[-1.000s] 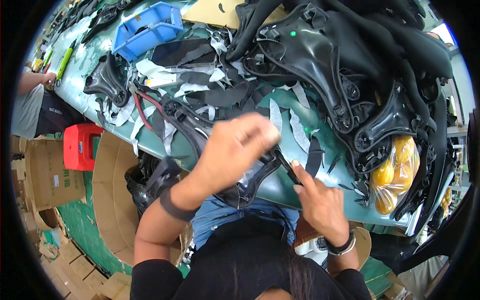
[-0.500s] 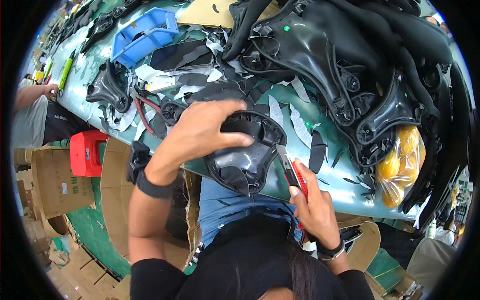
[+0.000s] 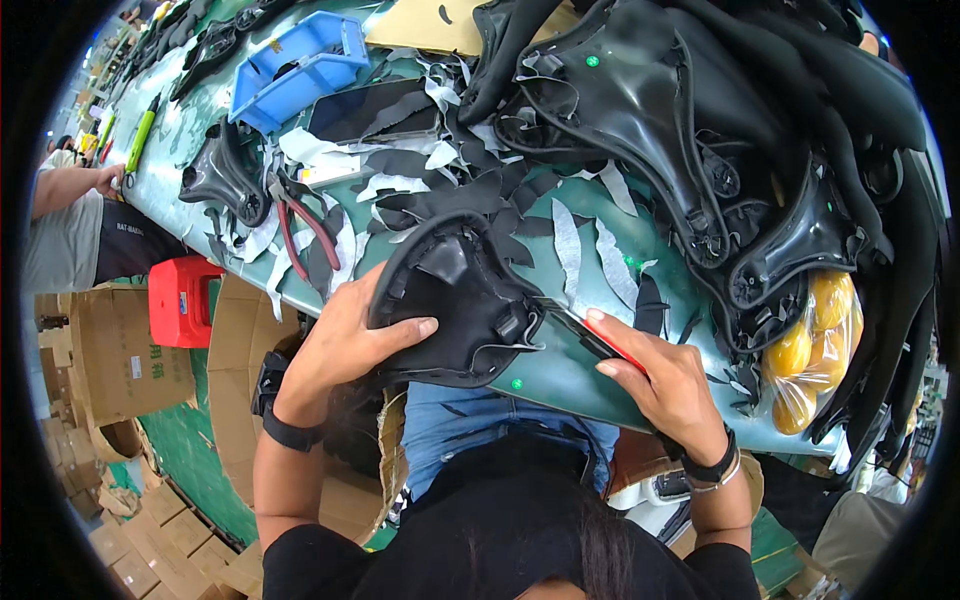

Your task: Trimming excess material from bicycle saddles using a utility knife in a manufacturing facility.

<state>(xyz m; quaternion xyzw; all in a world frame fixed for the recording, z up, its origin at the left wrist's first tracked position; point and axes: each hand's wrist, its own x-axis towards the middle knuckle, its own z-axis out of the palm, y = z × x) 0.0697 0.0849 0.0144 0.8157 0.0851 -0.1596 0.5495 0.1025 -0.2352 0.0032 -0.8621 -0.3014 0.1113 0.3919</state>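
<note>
Head view: one black moulded part (image 3: 455,300) is held at the near edge of the green desk (image 3: 560,375), tilted against the person's body. It is gripped by the left hand (image 3: 345,335), whose fingers (image 3: 405,330) are closed over its lower rim. One red-handled cutter (image 3: 590,338) is clasped in the right hand (image 3: 665,385), fingers wrapped around the handle, and its dark tip is laid against the part's right edge. One wristband is seen on each wrist.

Further back on the desk, one blue plastic bin (image 3: 300,65), one pair of red-handled pliers (image 3: 305,235) and one clear bag of yellow pieces (image 3: 810,350) are counted. Black and white trimmings (image 3: 590,245) are scattered in a number too great to count. A heap of large black mouldings (image 3: 700,130) is piled at the far right; single pieces cannot be told apart, and the heap is cut off by the rim. One red box (image 3: 185,300) is seen below the desk. Another person's arm (image 3: 75,185) is seen at the left edge, mostly cut off.
</note>
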